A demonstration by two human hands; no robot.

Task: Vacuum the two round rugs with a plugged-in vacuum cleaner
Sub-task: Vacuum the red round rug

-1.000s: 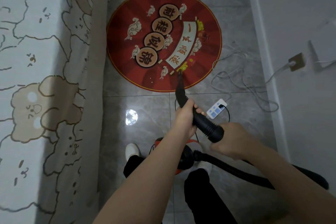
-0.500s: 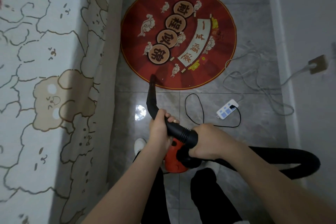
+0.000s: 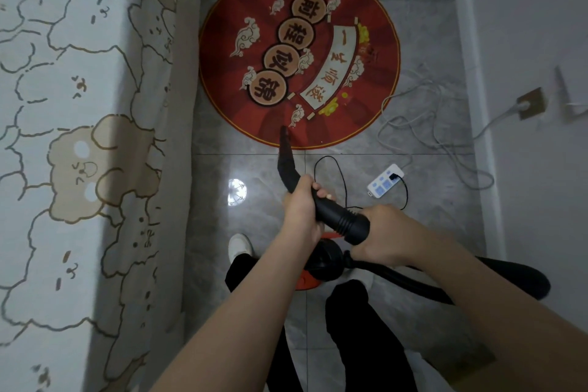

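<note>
A round red rug with cream scroll and coin patterns lies on the grey tile floor ahead of me. My left hand grips the black vacuum nozzle near its bend, and the nozzle tip rests on the rug's near edge. My right hand holds the ribbed end of the nozzle where the black hose joins. The orange and black vacuum body sits on the floor under my hands. Only one rug is in view.
A bed with bear-print bedding fills the left side. A white power strip lies right of the nozzle, its white cord looping to a wall socket. A white wall runs along the right. My legs and one white shoe are below.
The nozzle tip swept from the rug's near right edge to its near left, then back toward the near middle. Both hands kept their grip.
</note>
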